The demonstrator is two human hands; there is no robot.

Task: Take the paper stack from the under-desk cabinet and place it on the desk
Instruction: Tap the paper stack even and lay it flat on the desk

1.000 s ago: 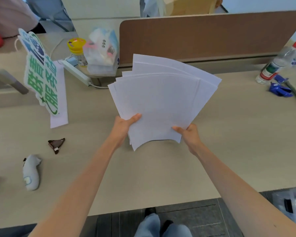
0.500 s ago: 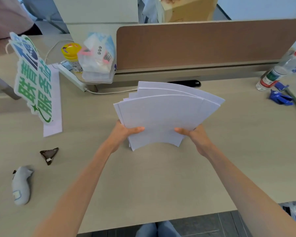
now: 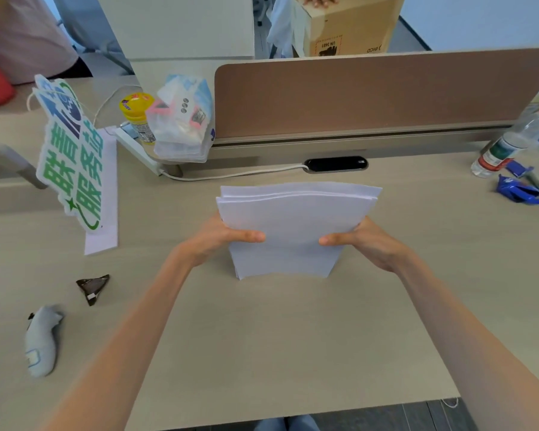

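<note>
A stack of white paper (image 3: 293,225) stands on its lower edge on the light wooden desk (image 3: 277,331), leaning away from me, its sheets roughly squared together. My left hand (image 3: 221,236) grips its left side with the thumb across the front. My right hand (image 3: 364,241) grips its right side the same way. The under-desk cabinet is out of view.
A brown divider panel (image 3: 371,94) runs along the desk's back. A green-lettered sign (image 3: 70,157), a yellow-lidded jar (image 3: 137,116) and a plastic bag (image 3: 184,119) sit at back left. A dark folded wrapper (image 3: 92,287) and grey controller (image 3: 41,340) lie left. A water bottle (image 3: 511,141) and blue wrapper (image 3: 515,189) lie right.
The fanned sheets have been drawn together into a neater stack and lowered, its lower edge now on the desk. Both hands shifted to its sides.
</note>
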